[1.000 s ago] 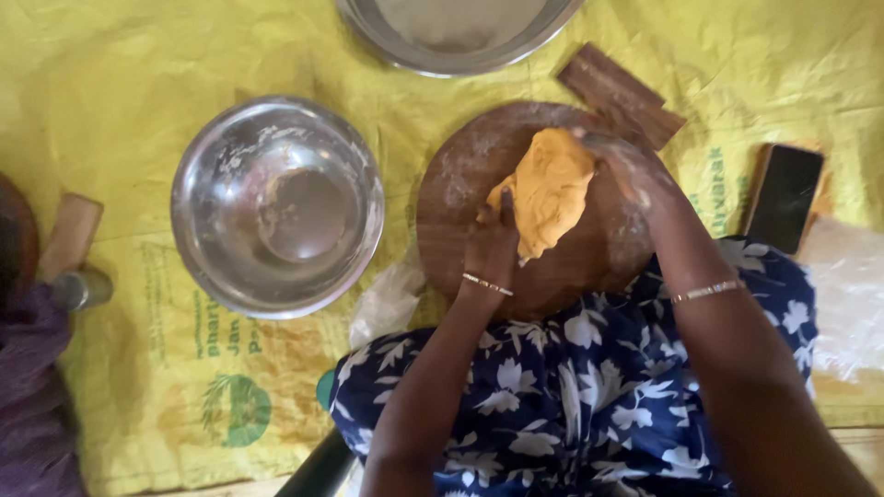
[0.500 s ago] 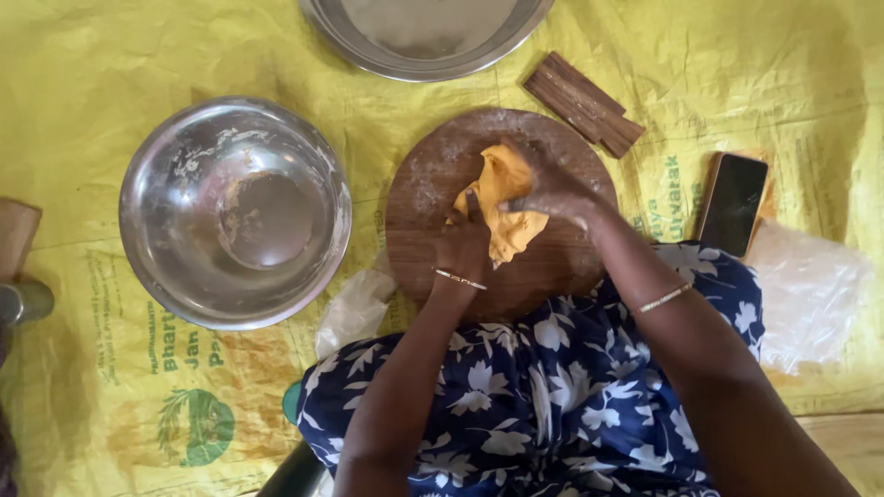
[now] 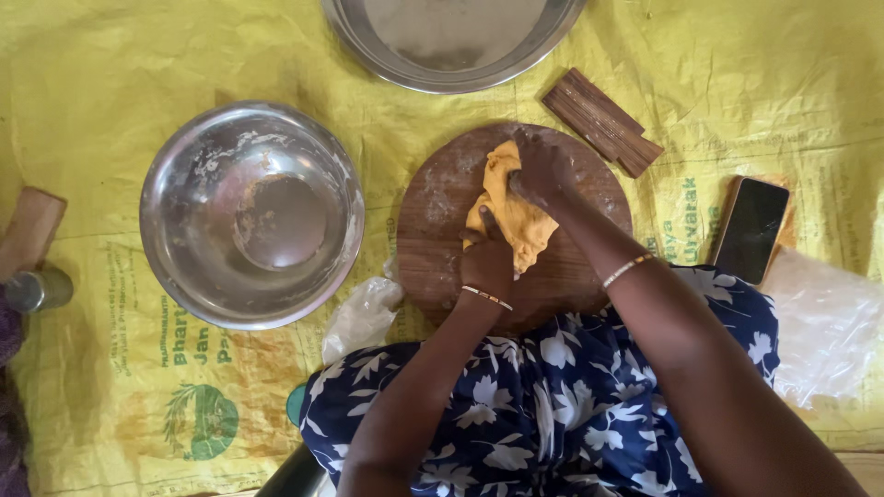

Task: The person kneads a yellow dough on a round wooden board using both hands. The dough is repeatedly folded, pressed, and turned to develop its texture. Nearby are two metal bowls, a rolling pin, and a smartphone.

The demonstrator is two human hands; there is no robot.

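Change since earlier: the right hand [image 3: 541,175] has shifted up onto the far part of the dough [image 3: 512,210], which looked spread into a wider flap a second ago and is now gathered into a narrower, crumpled strip.
Dough position: it lies on the round wooden board [image 3: 440,241], slightly above the board's middle.
Dough long axis: it runs from the far edge of the board toward the person, leaning a little to the right at the near end; the far end is the narrower tip.
Left hand [image 3: 486,261]: closed on the near left edge of the dough, fingers curled, thumb pointing up along it.
Right hand: bunched into a fist and pressing down on the upper right of the dough; nothing is enclosed in it that I can make out.
Around: steel bowl [image 3: 250,213] left of the board, steel plate [image 3: 451,37] beyond it, wooden block [image 3: 602,121] and dark phone [image 3: 752,229] to the right, all on a yellow woven sack [image 3: 110,74].
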